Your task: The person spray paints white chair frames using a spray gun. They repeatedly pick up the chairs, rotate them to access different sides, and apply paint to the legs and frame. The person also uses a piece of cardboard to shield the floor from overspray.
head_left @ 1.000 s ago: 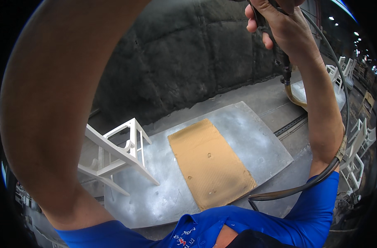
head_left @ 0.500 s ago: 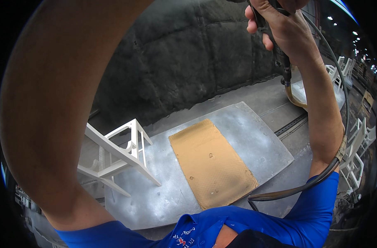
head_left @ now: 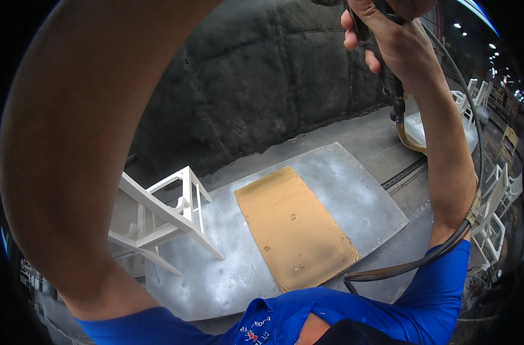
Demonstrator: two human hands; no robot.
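The right hand (head_left: 391,40) is raised at the top of the view, with the fingers (head_left: 349,31) wrapped tight around the dark handle of a spray tool (head_left: 388,80). The tool's top runs out of frame. A dark hose (head_left: 423,261) is seen dropping from the handle's lower end, looping down past the right forearm to the near right, beside the blue shirt sleeve (head_left: 440,287).

The left forearm (head_left: 95,144) is lifted across the left half of the view. The left hand is out of frame, so its grip cannot be told.

Below, a grey metal sheet (head_left: 342,190) is laid flat on the floor in the middle of the scene. A tan rectangular panel (head_left: 293,227) is laid on the sheet, long axis running near-right to far-left, well below the raised tool and apart from it. A white wooden frame (head_left: 164,215), like a chair on its side, is seen at the sheet's left edge, partly on it. More white chair frames (head_left: 492,224) are stacked at the far right. A dark rough wall (head_left: 262,86) is seen behind the sheet.
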